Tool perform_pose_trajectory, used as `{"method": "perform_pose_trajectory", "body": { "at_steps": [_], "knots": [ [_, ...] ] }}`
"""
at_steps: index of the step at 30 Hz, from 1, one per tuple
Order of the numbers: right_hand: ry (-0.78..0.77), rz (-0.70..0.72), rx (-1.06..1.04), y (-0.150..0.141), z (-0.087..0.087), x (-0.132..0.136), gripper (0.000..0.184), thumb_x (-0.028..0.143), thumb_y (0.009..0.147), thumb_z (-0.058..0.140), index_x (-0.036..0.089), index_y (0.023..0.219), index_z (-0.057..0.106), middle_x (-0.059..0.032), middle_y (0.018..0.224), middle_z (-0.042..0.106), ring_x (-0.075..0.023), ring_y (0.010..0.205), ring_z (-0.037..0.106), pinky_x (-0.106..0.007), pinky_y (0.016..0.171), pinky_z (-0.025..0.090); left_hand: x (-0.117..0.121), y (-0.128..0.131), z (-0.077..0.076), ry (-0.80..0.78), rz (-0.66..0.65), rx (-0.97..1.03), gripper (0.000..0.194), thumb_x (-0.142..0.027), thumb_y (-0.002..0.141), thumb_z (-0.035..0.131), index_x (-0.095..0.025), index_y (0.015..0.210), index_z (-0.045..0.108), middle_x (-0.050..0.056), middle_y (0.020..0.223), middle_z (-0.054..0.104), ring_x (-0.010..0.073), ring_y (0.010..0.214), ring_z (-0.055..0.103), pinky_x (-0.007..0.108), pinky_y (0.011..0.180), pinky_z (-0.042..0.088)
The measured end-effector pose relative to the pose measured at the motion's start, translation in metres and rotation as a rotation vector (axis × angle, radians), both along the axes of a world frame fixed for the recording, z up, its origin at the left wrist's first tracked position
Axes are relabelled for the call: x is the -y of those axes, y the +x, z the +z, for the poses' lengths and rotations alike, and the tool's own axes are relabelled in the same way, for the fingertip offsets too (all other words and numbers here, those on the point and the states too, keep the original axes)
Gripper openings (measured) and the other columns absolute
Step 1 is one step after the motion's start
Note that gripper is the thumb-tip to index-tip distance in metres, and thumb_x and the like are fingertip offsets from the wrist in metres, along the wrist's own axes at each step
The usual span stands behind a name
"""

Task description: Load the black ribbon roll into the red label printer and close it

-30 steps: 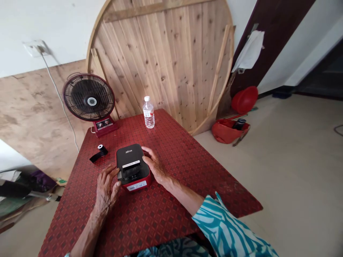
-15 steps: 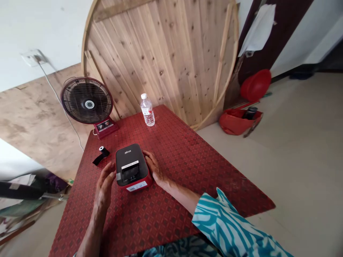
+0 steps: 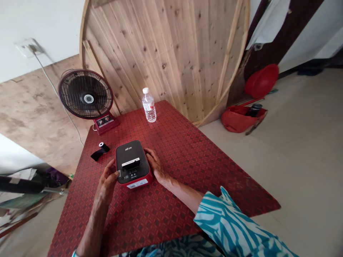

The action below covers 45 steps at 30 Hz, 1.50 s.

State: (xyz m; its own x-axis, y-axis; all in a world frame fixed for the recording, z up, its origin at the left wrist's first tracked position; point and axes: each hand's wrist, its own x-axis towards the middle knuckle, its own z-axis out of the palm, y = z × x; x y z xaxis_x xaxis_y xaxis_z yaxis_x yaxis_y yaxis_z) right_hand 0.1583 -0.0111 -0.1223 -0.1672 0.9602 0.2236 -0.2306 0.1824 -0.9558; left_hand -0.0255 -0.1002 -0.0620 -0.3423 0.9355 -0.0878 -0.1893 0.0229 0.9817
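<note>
On the near half of a red, diamond-patterned tabletop (image 3: pixel 182 167), left of the scene's centre, sits a small machine (image 3: pixel 130 155) with a black lid and red sides, a person's bare hands around it. The left hand (image 3: pixel 107 176) is at its left side, the thumb touching the near left corner of the lid by a pale sticker (image 3: pixel 118 173), the fingers bent and slightly apart. The right hand (image 3: pixel 155 167) lies along the right side, fingers curved and close together; its thumb is not clear, and how firmly either hand grips cannot be told. A pale logo (image 3: pixel 128 148) marks the lid's far end, too small to read surely. A white strip (image 3: pixel 130 162) of tiny, unreadable print runs along a dark slot, and a white label (image 3: pixel 137 183) on the near side carries print that is equally illegible. Just beyond the left hand lies a black roll (image 3: pixel 104 148) with a white end, its tail unwound. At the table's far left stands a dark red fan (image 3: pixel 88 100) with knobs on its base. Farther back, right of the fan, a clear bottle (image 3: pixel 149 109) stands upright, white-capped, its label showing a red patch and blurred lettering.
</note>
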Motion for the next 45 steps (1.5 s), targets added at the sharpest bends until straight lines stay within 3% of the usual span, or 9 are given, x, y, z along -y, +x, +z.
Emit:
{"method": "perform_pose_trajectory", "body": {
  "at_steps": [6,20,24,31,34,38,41,45],
  "knots": [
    [-0.04,-0.021,-0.018,0.0,0.001,0.002,0.032,0.041,0.089,0.046,0.03,0.115,0.061,-0.0012,0.121,0.06,-0.0192,0.117,0.051,-0.037,0.106,0.035,-0.003,0.001,0.006,-0.018,-0.075,0.027,0.057,-0.03,0.061,0.074,-0.022,0.117,0.063,0.007,0.119,0.065,0.0286,0.111,0.058,0.034,0.085,0.048],
    [-0.024,-0.011,-0.044,0.0,0.004,0.005,0.034,0.041,0.09,0.046,0.027,0.116,0.061,-0.0029,0.122,0.059,-0.0197,0.118,0.051,-0.037,0.106,0.034,-0.003,0.008,0.007,-0.015,-0.01,0.049,0.057,-0.024,0.058,0.072,-0.021,0.114,0.063,0.005,0.109,0.068,0.0219,0.093,0.063,0.027,0.074,0.048],
    [0.0,-0.006,-0.049,-0.001,0.002,0.004,0.034,0.042,0.09,0.046,0.029,0.117,0.059,-0.0029,0.123,0.058,-0.0195,0.119,0.05,-0.037,0.106,0.035,-0.004,0.006,0.007,-0.002,-0.035,0.052,0.058,-0.024,0.059,0.073,-0.022,0.116,0.062,0.007,0.116,0.066,0.0225,0.091,0.065,0.026,0.068,0.048],
    [0.018,-0.007,-0.056,-0.001,0.0,0.002,0.034,0.043,0.089,0.046,0.029,0.116,0.06,-0.003,0.121,0.059,-0.0195,0.118,0.051,-0.038,0.105,0.035,-0.002,0.001,0.008,-0.014,-0.042,-0.048,0.059,-0.029,0.06,0.075,-0.02,0.118,0.061,0.011,0.122,0.064,0.0263,0.096,0.065,0.031,0.073,0.051],
    [0.023,-0.013,-0.054,-0.001,0.0,0.001,0.034,0.044,0.089,0.046,0.029,0.116,0.06,-0.0032,0.121,0.06,-0.0198,0.117,0.051,-0.038,0.105,0.036,0.005,-0.004,0.011,-0.004,0.009,-0.202,0.058,-0.036,0.066,0.075,-0.021,0.12,0.06,0.011,0.127,0.061,0.0277,0.111,0.059,0.034,0.084,0.05],
    [0.024,-0.017,-0.037,-0.001,0.001,0.001,0.034,0.043,0.088,0.046,0.028,0.116,0.061,-0.0039,0.121,0.059,-0.0197,0.118,0.051,-0.037,0.106,0.035,0.002,-0.006,0.031,0.143,0.008,-0.658,0.037,-0.039,0.074,0.07,-0.023,0.108,0.069,0.008,0.115,0.067,0.0265,0.11,0.059,0.036,0.092,0.046],
    [0.022,-0.017,-0.044,-0.002,0.002,0.0,0.033,0.042,0.088,0.046,0.028,0.115,0.061,-0.0037,0.12,0.059,-0.0194,0.117,0.051,-0.038,0.105,0.035,-0.023,0.003,0.051,0.245,-0.229,-0.99,0.023,-0.036,0.081,0.061,-0.025,0.097,0.074,0.008,0.104,0.071,0.0267,0.103,0.062,0.038,0.093,0.045],
    [0.022,-0.028,-0.051,-0.002,0.002,0.0,0.033,0.044,0.087,0.047,0.029,0.113,0.062,-0.0025,0.118,0.06,-0.0199,0.116,0.052,-0.038,0.106,0.035,-0.066,0.017,0.061,0.139,-0.532,-1.213,0.018,-0.027,0.073,0.063,-0.026,0.087,0.075,0.008,0.089,0.075,0.0283,0.089,0.067,0.036,0.082,0.047]
  ]
}}
